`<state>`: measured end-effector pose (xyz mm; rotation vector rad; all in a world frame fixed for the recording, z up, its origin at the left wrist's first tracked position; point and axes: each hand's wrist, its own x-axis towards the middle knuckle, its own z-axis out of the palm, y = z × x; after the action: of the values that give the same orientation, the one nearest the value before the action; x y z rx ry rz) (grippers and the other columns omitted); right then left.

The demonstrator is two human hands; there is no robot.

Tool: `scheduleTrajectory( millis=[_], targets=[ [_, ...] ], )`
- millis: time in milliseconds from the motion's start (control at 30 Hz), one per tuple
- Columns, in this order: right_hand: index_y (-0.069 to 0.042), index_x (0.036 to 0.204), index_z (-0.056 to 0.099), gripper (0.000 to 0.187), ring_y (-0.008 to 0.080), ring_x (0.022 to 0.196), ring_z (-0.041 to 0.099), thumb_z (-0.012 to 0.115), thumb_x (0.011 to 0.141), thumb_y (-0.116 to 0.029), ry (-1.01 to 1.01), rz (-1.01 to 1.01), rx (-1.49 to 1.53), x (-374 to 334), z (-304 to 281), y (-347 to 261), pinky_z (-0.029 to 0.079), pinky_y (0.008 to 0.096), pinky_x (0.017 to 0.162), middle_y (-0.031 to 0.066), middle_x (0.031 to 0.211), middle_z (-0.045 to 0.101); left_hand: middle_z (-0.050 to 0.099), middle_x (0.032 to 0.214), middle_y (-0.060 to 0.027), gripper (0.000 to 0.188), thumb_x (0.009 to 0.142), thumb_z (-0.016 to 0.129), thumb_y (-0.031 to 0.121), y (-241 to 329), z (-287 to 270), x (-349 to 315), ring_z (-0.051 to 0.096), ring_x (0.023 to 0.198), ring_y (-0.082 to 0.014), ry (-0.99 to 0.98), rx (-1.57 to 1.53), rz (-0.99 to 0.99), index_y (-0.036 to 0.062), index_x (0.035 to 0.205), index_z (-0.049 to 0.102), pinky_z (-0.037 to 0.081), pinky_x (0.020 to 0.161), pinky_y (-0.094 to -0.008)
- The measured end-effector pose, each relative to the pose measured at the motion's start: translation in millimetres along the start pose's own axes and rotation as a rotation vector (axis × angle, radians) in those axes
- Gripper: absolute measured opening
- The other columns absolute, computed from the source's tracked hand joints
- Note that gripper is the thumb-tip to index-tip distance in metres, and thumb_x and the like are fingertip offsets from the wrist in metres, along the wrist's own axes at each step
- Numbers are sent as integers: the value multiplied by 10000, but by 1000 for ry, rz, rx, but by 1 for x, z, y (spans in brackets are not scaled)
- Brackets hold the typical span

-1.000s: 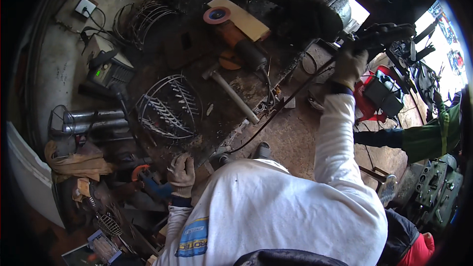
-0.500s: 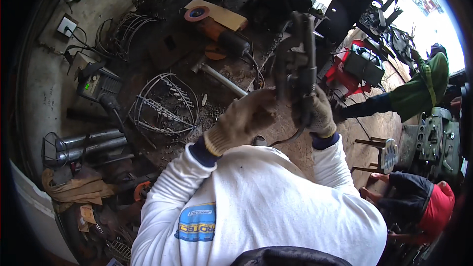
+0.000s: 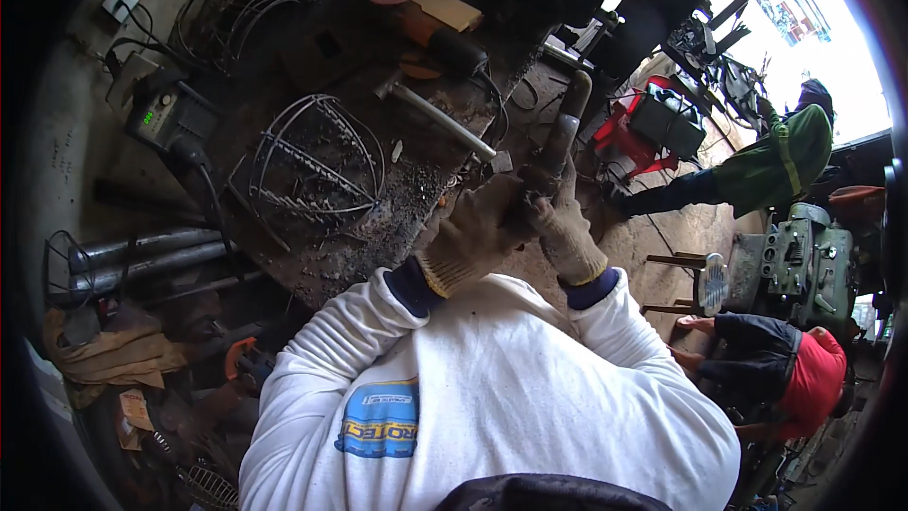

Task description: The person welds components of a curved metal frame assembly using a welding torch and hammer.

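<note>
**Gripping dark tool (image 3: pixel 565 128) with gloved hands, near edge of tabletop (image 3: pixel 322 274)**

Located tool in front of the torso, held up just right of the tabletop edge as seen from the head. Noted elongated shape, rounded far end and paler metallic band partway along; pointing away from the body, slightly to the right. Could not identify exact kind, with near end hidden by the gloves.

Found right hand (image 3: pixel 572 237) closed around near end of tool. Found left hand (image 3: pixel 473 237) close against it from the other side, fingers turned toward tool; cannot tell how far curled, owing to shadow and overlap. Recorded beige knitted gloves on both, with dark blue cuffs below.

Logged on tabletop: hammer (image 3: pixel 440 119), lying aslant with handle end toward the hands; left of it, rounded wire frame (image 3: pixel 320 169) with rows of short crosspieces; beyond it, orange-and-black grinder (image 3: pixel 445 45), with disc end beside a pale board (image 3: pixel 443 2). Saw wire coils (image 3: pixel 232 28) farther left.

Noted power unit (image 3: pixel 170 118) with green display at left, and metal cylinders (image 3: pixel 156 251) below it in view.

Observed at right: person in green jacket (image 3: pixel 771 166), near red plastic item (image 3: pixel 629 147); person in red shirt (image 3: pixel 813 378) bent low near stool (image 3: pixel 711 284) and green machine (image 3: pixel 809 251).
</note>
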<state>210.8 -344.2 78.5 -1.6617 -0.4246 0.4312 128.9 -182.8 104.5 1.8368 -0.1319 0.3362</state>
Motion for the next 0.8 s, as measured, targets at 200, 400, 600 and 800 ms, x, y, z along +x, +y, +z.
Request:
scheduleTrajectory(
  millis=[200,400,600,800],
  targets=[
    [-55,1562,326,1057,241,1254,550,898,739,-389,-126,90,120,12,13,-21,447,389,1079,105,1384,555,679,926,-127,410,947,751,213,-21,-3,-16,691,805,-259,119,152,248,43,1282,586,557,728,-382],
    [-51,1477,425,884,169,1145,547,869,736,-240,-286,-22,117,21,33,-39,483,341,999,44,1236,583,687,838,-93,387,954,737,202,-18,-26,-37,715,739,-258,-8,-56,75,59,1281,590,563,660,-374],
    [-37,1400,491,821,171,1033,613,897,723,-265,-358,115,-38,40,31,-32,537,340,915,56,1158,632,747,932,-121,296,968,707,209,8,-46,-56,747,809,-248,44,28,61,67,1222,657,576,698,-375],
    [-69,1452,469,851,317,1152,692,874,735,-284,-290,-276,-810,58,43,-58,558,405,937,190,1234,702,759,1028,-147,303,966,705,182,1,-44,-80,759,875,-254,89,163,-136,69,1246,682,588,747,-362]
  ],
)
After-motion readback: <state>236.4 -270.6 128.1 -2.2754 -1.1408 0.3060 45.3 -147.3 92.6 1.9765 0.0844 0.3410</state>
